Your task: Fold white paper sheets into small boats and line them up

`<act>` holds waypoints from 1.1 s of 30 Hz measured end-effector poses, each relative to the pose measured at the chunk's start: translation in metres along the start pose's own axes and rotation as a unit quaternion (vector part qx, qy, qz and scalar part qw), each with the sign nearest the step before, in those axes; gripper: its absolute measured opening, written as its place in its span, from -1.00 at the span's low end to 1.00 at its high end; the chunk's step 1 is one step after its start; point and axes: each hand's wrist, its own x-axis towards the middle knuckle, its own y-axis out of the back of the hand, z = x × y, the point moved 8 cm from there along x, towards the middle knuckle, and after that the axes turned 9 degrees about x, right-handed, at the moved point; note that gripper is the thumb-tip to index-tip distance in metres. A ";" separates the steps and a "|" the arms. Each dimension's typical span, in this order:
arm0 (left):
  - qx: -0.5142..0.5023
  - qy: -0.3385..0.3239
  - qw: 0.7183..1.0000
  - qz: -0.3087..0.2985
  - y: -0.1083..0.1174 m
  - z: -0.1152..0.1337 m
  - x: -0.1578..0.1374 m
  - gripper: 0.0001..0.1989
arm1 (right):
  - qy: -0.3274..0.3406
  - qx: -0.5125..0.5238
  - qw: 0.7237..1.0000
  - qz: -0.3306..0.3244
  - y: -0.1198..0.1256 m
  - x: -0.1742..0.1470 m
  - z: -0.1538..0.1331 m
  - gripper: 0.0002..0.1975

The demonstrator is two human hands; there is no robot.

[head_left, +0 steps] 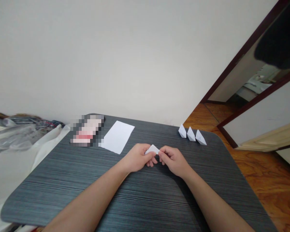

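Observation:
A small piece of folded white paper (152,149) is held between my two hands over the middle of the table, its pointed corner facing away from me. My left hand (139,158) pinches its left side, thumb on top. On the right side, my right hand (172,159) grips the paper between thumb and fingers. The fingers cover much of its lower part. Three folded white paper boats (191,134) stand in a row at the back right of the table. Flat white paper (119,136) lies beyond my left hand.
The dark wood-grain table (62,180) has rounded corners and meets a pale wall (135,58) at the back. A blurred-out rectangular object (88,130) lies at its back left. Clear plastic bags (21,135) are heaped off the left edge. Wooden floor (261,174) and a doorway are at right.

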 end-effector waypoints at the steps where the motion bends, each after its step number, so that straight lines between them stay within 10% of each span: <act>1: 0.000 -0.001 1.000 0.001 0.000 0.000 0.000 -0.79 | 0.003 -0.006 1.000 -0.001 0.000 0.000 0.000 -0.78; 33: -0.063 -0.003 0.997 0.038 0.007 -0.001 0.001 -0.70 | -0.014 0.053 0.997 0.060 0.015 -0.003 0.009 -0.76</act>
